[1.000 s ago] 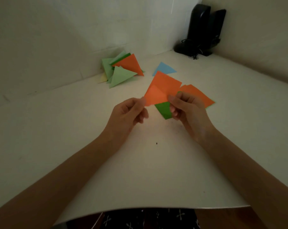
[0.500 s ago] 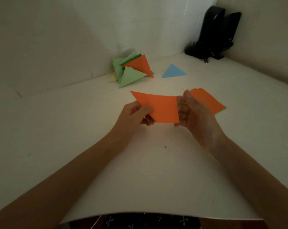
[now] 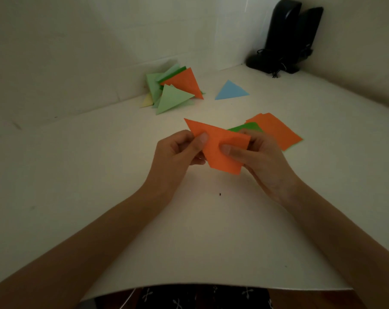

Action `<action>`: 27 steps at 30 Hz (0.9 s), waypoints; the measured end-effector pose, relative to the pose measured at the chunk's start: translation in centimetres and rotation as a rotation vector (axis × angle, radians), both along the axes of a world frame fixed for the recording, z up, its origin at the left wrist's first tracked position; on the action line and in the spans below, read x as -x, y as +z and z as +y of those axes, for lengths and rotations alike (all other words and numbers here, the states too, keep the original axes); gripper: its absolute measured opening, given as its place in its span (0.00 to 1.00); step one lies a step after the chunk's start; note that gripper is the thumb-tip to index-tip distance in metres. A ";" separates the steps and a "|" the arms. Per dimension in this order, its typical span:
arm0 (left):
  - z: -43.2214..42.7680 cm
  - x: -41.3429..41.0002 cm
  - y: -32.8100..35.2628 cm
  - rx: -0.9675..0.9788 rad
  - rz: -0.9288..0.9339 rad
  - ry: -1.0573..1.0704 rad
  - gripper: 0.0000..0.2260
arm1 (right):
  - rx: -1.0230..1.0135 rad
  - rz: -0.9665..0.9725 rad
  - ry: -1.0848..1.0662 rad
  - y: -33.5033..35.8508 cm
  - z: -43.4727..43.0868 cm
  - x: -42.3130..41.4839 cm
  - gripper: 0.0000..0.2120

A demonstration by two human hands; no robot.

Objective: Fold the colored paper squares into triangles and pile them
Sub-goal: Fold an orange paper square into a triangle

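Over the middle of the bench (image 3: 77, 175), the left hand (image 3: 177, 150) and the right hand (image 3: 258, 157) both pinch 1 orange paper (image 3: 220, 150), thumbs on top and fingers curled beneath. The sheet looks lifted off the surface and partly doubled over, its far point sticking out to the left.

To fold it well, the 2 opposite corners should meet exactly before any pressure goes on. 1 hand can then hold them together while the other thumb runs along the diagonal. Thin matte paper like this creases readily and likely keeps a wrong crease, so alignment comes first.

Just beyond the right hand lies the stack of squares (image 3: 276, 130), flat, orange on top, with a green sheet (image 3: 244, 127) poking out at its left edge. Farther back, against the wall (image 3: 77, 52), sits the pile of triangles (image 3: 173, 90): pale green, dark green, orange and pale yellow, loosely overlapped, with sharp edges. A blue triangle (image 3: 231, 91) lies alone to its right. In the back right corner stand 2 glossy black speakers (image 3: 287, 34).
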State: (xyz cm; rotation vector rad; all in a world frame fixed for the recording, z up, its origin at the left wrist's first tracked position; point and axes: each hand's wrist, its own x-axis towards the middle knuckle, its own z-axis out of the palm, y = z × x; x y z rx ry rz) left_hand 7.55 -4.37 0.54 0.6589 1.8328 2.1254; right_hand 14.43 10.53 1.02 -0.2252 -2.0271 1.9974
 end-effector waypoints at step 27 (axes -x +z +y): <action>0.5 -0.3 -0.2 0.254 0.231 -0.101 0.09 | -0.242 0.118 -0.163 -0.3 -0.5 0.3 0.10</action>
